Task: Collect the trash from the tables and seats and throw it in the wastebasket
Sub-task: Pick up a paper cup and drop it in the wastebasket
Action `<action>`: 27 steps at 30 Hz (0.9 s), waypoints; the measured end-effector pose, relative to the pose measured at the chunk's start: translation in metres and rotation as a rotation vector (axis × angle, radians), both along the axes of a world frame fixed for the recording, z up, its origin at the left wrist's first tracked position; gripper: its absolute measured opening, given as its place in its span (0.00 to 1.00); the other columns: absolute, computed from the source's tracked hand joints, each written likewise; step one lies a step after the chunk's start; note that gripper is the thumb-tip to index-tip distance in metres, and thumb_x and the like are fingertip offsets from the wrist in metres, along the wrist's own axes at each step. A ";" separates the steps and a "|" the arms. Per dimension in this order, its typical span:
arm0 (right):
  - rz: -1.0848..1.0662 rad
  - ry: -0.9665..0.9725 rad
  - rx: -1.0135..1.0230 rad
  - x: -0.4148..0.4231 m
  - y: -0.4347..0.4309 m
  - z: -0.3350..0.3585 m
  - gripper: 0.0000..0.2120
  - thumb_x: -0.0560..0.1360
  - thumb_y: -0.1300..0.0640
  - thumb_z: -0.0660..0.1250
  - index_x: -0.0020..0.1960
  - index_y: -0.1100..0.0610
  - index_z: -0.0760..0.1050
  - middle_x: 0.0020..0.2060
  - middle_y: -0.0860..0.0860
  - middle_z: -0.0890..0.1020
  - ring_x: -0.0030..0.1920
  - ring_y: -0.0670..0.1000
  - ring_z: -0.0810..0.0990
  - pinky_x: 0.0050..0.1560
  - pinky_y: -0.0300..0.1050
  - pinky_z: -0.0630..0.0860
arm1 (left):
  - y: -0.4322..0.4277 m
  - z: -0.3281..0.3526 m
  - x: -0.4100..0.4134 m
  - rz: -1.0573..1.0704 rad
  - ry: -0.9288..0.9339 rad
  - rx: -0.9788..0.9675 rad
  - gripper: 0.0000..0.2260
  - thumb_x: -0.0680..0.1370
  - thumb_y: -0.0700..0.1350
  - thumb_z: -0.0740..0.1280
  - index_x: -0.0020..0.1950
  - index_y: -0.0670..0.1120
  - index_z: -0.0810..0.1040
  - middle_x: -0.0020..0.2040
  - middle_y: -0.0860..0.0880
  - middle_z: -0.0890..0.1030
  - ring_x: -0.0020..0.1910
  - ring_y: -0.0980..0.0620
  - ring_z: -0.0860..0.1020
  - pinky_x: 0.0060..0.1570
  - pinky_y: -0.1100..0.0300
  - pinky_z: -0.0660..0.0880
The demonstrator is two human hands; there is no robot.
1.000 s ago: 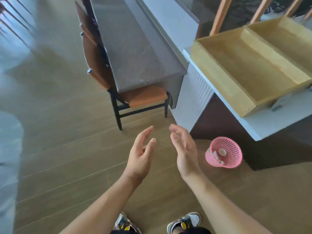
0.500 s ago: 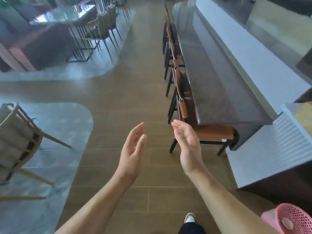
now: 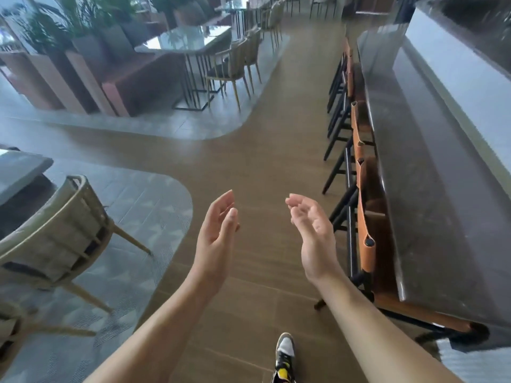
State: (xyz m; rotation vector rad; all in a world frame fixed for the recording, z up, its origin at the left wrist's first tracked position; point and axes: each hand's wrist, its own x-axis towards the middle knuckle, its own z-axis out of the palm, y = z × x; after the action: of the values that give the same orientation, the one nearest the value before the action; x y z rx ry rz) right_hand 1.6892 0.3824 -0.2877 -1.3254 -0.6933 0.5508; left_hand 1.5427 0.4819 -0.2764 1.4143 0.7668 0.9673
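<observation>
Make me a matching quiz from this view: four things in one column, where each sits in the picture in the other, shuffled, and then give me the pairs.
Things:
1. woven grey chair
2. orange-backed stool
3. sneaker
4. potted plants

Places:
A. bottom edge of the view
B. upper left, far off
C. lower left, close by
D. right side, along the dark counter

Pairs: 1-C, 2-D, 3-A, 4-B

Brown wood-plank floor (image 3: 262,150) stretching ahead, dark stone tabletop (image 3: 414,175) running at right, orange-backed black-framed chairs (image 3: 366,217) lining it, grey woven armchair (image 3: 55,239) standing on grey patterned carpet (image 3: 143,217).
</observation>
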 end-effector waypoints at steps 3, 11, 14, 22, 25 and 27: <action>0.047 -0.012 0.011 0.044 0.053 0.015 0.17 0.79 0.46 0.65 0.65 0.49 0.80 0.61 0.45 0.83 0.65 0.44 0.80 0.64 0.39 0.75 | 0.046 0.013 0.038 0.042 -0.015 0.008 0.16 0.81 0.53 0.62 0.69 0.57 0.76 0.68 0.58 0.80 0.71 0.58 0.76 0.69 0.44 0.77; 0.117 -0.032 0.064 0.129 0.176 0.044 0.18 0.79 0.50 0.65 0.65 0.57 0.79 0.60 0.52 0.83 0.62 0.46 0.81 0.59 0.35 0.76 | 0.156 0.039 0.112 0.131 -0.043 0.051 0.17 0.81 0.52 0.61 0.69 0.56 0.76 0.69 0.54 0.79 0.70 0.58 0.77 0.69 0.44 0.77; 0.126 -0.042 0.069 0.157 0.221 0.047 0.18 0.79 0.50 0.65 0.65 0.56 0.79 0.60 0.51 0.83 0.62 0.44 0.80 0.60 0.37 0.76 | 0.201 0.043 0.135 0.151 -0.047 0.054 0.18 0.80 0.52 0.61 0.70 0.54 0.76 0.70 0.53 0.79 0.70 0.59 0.77 0.69 0.43 0.77; 0.131 -0.055 0.079 0.220 0.378 0.044 0.19 0.79 0.49 0.65 0.65 0.56 0.80 0.59 0.47 0.84 0.59 0.40 0.80 0.60 0.35 0.75 | 0.356 0.037 0.194 0.166 -0.071 0.085 0.21 0.80 0.51 0.61 0.73 0.49 0.75 0.70 0.51 0.79 0.71 0.55 0.76 0.69 0.43 0.77; 0.131 -0.063 0.075 0.242 0.449 0.046 0.18 0.79 0.48 0.65 0.65 0.55 0.80 0.59 0.47 0.84 0.61 0.42 0.80 0.61 0.37 0.76 | 0.427 0.036 0.213 0.145 -0.078 0.070 0.18 0.83 0.49 0.62 0.72 0.50 0.76 0.71 0.51 0.78 0.72 0.55 0.76 0.70 0.42 0.76; 0.118 -0.059 0.086 0.257 0.493 0.050 0.18 0.79 0.48 0.65 0.65 0.54 0.80 0.60 0.47 0.84 0.62 0.43 0.81 0.61 0.37 0.76 | 0.474 0.039 0.223 0.150 -0.076 0.073 0.17 0.83 0.49 0.62 0.72 0.50 0.76 0.72 0.52 0.78 0.70 0.57 0.77 0.70 0.41 0.76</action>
State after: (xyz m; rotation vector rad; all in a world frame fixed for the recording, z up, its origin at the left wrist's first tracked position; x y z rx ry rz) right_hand 1.9467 0.8749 -0.2374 -1.2299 -0.8391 0.5717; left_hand 1.7661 0.9557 -0.2372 1.3893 0.7964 1.1684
